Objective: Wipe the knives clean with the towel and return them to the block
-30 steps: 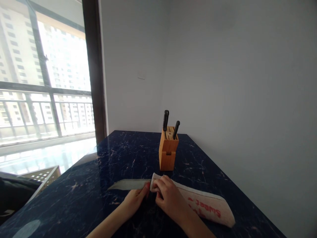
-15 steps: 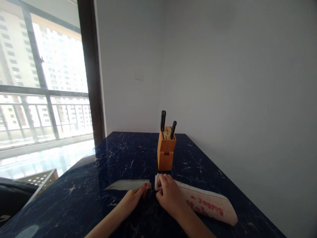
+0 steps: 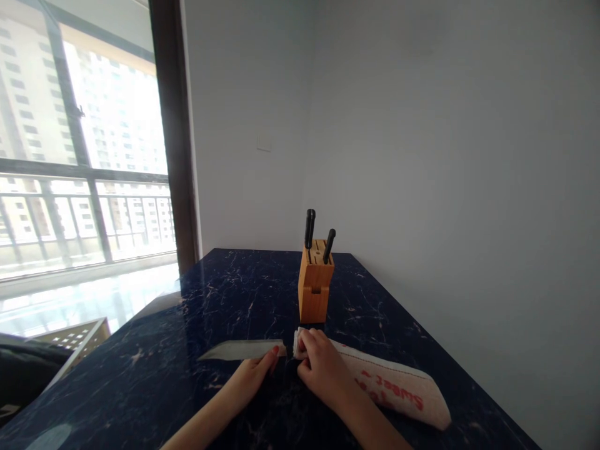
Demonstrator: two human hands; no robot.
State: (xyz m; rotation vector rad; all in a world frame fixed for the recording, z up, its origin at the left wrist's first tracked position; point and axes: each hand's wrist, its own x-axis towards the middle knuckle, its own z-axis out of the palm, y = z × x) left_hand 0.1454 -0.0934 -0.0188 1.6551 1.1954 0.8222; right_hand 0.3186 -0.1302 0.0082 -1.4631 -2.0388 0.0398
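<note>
My left hand (image 3: 257, 370) is closed at the broad end of a knife (image 3: 237, 350), thumb resting near that end of the blade. The blade lies level with its pointed tip to the left; its dark handle cannot be made out against the dark tabletop. My right hand (image 3: 323, 365) has its fingers curled around the near-left end of a folded whitish towel (image 3: 398, 384) with red lettering, which stretches to the right. A small gap separates the knife from the towel. Just beyond my hands stands a wooden knife block (image 3: 315, 294), upright.
Two black-handled knives (image 3: 310, 228) stand in the block's slots. The dark blue marbled table (image 3: 244, 294) runs back to the wall (image 3: 422, 156). A window (image 3: 117, 125) is on the left, and a perforated crate-like thing (image 3: 79, 334) stands beside the table's left edge.
My right hand and the towel have shifted very slightly to the right. The knife and my left hand look almost unmoved.
</note>
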